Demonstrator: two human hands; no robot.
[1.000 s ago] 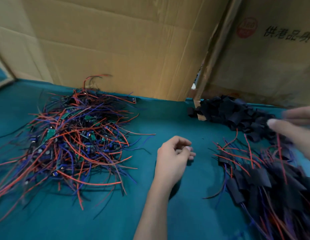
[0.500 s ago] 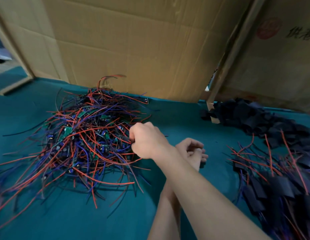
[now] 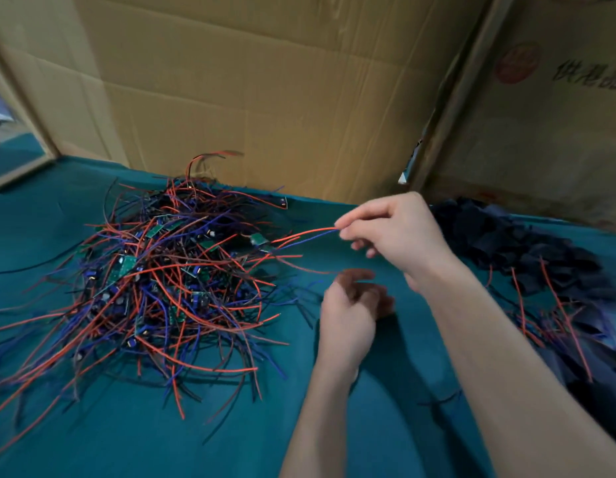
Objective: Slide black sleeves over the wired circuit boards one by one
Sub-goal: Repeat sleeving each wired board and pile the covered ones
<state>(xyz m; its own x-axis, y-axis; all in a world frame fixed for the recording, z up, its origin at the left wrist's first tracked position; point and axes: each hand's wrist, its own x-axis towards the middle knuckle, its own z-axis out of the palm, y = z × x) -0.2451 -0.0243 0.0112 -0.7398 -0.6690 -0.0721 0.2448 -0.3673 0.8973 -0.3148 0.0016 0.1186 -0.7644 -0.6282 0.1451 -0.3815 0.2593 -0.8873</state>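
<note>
Circuit board wires pinched by R hand; L hand curled (contents unclear, blurred).

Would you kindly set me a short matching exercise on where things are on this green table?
Things:
1. bare wired boards
2. empty black sleeves
3. right hand
4. left hand

Places or states:
A. heaped at the far right, by the cardboard
B. pinching a red and a blue wire
C. tangled pile on the left
D. curled, low in the middle, nearer the camera

Pairs: 1-C, 2-A, 3-B, 4-D
</note>
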